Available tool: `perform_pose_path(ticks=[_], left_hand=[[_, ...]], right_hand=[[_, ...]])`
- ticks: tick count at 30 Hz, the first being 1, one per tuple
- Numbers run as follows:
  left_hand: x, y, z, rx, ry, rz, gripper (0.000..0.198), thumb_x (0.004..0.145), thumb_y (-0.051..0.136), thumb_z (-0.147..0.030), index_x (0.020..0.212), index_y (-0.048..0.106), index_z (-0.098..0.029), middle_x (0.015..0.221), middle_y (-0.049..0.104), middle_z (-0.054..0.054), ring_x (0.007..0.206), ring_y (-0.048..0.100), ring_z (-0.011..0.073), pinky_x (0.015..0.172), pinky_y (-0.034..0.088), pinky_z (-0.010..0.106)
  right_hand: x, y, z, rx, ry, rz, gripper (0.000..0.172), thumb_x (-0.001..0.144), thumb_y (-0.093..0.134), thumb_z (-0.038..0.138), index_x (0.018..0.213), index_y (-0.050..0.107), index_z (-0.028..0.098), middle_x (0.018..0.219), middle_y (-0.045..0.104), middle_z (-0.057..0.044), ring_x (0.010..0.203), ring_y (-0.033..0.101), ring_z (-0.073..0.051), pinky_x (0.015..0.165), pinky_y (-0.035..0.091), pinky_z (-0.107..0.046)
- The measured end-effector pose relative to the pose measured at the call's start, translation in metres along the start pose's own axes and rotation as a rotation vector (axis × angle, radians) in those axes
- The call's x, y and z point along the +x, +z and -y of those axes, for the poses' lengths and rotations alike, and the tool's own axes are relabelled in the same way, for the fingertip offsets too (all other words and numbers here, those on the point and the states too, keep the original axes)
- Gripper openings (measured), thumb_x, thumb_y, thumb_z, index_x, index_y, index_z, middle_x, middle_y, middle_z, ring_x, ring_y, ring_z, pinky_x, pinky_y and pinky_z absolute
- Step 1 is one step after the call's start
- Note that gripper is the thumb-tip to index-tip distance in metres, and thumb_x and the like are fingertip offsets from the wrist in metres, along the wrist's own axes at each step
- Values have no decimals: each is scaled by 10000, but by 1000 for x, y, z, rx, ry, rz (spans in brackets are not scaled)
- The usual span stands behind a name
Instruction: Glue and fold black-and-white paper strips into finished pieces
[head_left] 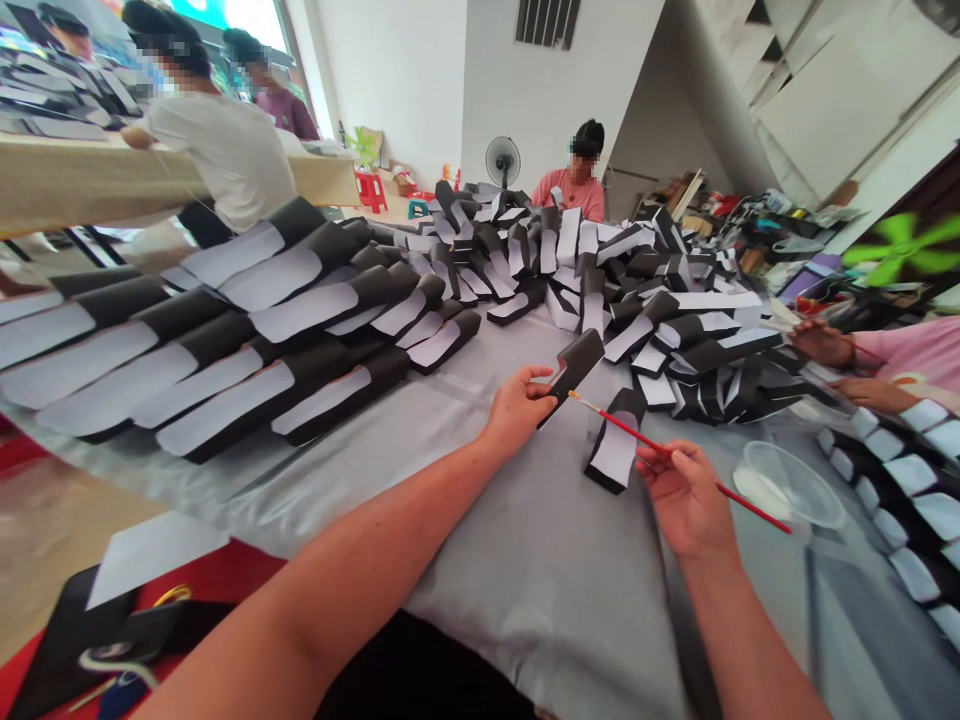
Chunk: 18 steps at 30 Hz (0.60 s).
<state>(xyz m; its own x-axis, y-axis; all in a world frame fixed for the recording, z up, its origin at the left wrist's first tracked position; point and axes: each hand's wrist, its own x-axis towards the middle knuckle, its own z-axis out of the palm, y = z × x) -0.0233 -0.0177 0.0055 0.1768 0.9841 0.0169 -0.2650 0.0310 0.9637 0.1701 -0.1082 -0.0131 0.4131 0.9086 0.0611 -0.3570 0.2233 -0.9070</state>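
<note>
My left hand (517, 410) grips a folded black-and-white card piece (574, 372) by its lower end. My right hand (686, 497) pinches a thin red-handled brush (652, 440), and the brush's tip sits at the edge of that piece. I cannot tell whether they touch. Just left of my right hand, a similar card piece (616, 448) lies on the grey-covered table (540, 560). A clear plastic dish (787, 485) with white paste in it stands to the right of my right hand.
Rows and heaps of black-and-white card pieces (247, 330) cover the table ahead and to the right. A co-worker's hands (840, 365) reach in at the right. Other people, a standing fan (502, 160) and cluttered shelving stand beyond.
</note>
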Motion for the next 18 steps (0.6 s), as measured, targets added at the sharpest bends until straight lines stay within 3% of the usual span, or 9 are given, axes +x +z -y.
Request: perform_pose_path(ticks=[18], left_hand=[[-2,0,0,65,14,12,402,663,617,-18,1040,583,-153,735,700,-9,554,584,85,518,415,189]], right_hand=[[-1,0,-1,-62,-45,38,149,606,756,308,689,646,250,680,694,47,699,677,-133,628,512,-254]])
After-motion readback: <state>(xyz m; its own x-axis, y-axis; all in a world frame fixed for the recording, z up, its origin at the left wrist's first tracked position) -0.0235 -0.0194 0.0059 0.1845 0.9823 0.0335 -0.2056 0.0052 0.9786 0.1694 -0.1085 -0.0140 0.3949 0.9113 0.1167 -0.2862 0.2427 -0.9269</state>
